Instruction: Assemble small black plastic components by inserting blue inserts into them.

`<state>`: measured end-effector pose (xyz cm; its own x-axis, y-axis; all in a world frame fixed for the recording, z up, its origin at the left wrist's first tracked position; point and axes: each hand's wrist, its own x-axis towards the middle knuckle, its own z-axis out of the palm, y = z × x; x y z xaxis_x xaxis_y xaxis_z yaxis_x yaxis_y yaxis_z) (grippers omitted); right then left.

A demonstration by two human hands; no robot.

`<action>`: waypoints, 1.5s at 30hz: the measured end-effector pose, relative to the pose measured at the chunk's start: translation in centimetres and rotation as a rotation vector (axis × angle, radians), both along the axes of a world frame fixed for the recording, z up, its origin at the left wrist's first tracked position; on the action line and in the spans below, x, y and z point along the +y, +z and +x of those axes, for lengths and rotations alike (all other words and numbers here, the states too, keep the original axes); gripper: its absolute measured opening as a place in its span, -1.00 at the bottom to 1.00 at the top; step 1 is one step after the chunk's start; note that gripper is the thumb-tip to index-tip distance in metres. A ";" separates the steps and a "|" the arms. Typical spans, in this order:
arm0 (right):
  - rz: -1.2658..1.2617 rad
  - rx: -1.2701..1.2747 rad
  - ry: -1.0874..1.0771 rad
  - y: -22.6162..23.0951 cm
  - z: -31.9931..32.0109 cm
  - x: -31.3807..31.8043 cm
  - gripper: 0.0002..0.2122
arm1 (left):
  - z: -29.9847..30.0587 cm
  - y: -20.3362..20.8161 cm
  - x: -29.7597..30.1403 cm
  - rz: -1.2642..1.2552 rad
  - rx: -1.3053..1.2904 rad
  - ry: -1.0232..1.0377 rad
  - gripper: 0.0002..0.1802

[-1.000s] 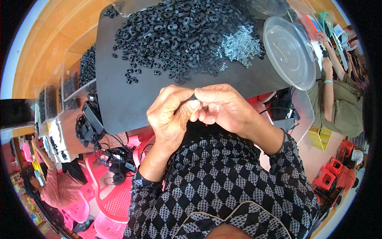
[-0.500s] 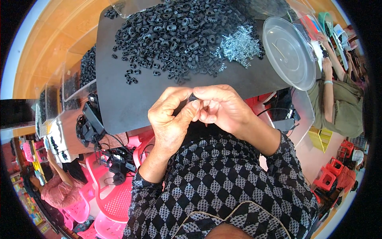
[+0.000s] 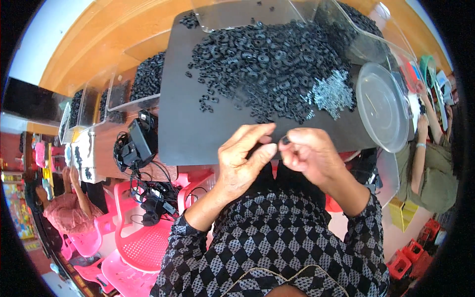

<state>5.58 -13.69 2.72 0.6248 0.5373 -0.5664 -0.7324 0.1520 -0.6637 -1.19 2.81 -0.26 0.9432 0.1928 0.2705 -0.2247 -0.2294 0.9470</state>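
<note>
My left hand (image 3: 245,161) and my right hand (image 3: 311,153) meet fingertip to fingertip at the near edge of a black mat (image 3: 193,123). Between the fingers sits a small black ring (image 3: 285,141), pinched by both hands. Beyond them lies a big heap of black rubber rings (image 3: 262,64) spread over the mat. A smaller pile of small silvery metal parts (image 3: 331,94) lies at the heap's right side. My sleeves are black and grey checkered.
A round clear plastic lid (image 3: 383,106) rests at the mat's right end. Clear bins of more black rings (image 3: 143,79) stand at left, with a black charger and cables (image 3: 138,143) beside them. Pink plastic chairs (image 3: 143,237) stand below. One person sits at left (image 3: 69,210), another at right (image 3: 435,168).
My hands have stayed together at the mat's edge; the fingers shifted slightly around the small ring, the left fingers stretching out more toward the right hand.
</note>
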 end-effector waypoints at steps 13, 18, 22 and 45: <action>-0.413 -1.125 -0.417 9.6 14.6 -9.3 -0.72 | 2.1 -0.2 10.0 1.108 0.047 0.387 -0.42; -0.700 -1.241 -0.545 10.4 21.6 -11.8 -0.75 | 5.2 -1.3 9.6 1.345 0.044 0.310 -0.38; -1.069 -1.320 -0.578 9.8 25.0 -12.4 -0.83 | 6.5 -2.6 9.3 1.453 -0.093 0.263 -0.50; -1.090 -1.981 -0.519 8.1 17.2 -5.4 -0.82 | 15.1 2.8 7.1 1.028 -0.445 0.266 -0.78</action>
<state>22.75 -19.10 10.81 0.5109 0.2346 0.8270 0.6522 -0.7325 -0.1951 13.88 9.90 2.55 0.6870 -0.1331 0.7144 -0.3210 -0.9375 0.1341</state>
